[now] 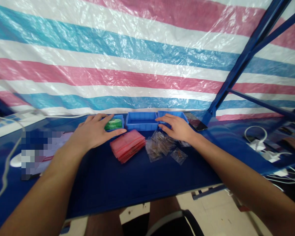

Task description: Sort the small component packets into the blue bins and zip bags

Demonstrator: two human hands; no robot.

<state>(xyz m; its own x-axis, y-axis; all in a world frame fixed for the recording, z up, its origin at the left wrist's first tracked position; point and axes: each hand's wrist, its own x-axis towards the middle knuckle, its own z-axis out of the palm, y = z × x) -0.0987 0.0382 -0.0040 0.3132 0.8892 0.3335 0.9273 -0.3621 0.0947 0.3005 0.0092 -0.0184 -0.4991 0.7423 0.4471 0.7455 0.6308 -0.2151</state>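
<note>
My left hand [94, 129] rests at the left blue bin, its fingers spread and nothing in its grasp. Green packets [114, 124] lie in that bin, which the hand partly covers. Over the near side of the right blue bin [178, 114] is my right hand [175, 127], fingers apart; whether it touches the rim I cannot tell. Between the hands stands the middle blue bin [142, 127]. In front of it lie a fanned stack of red plastic bags [127, 146] and a pile of small clear bags [159, 144] with small brownish pieces inside. One clear bag [179, 155] lies apart.
A dark flat object [198, 123] lies right of the bins. Blue metal struts [238, 70] and white cables [255, 131] are at the right. On the left are a partly blurred-out flat item [56, 147] and a cable [6, 173]. Striped sheeting [127, 59] hangs behind the blue table [108, 183].
</note>
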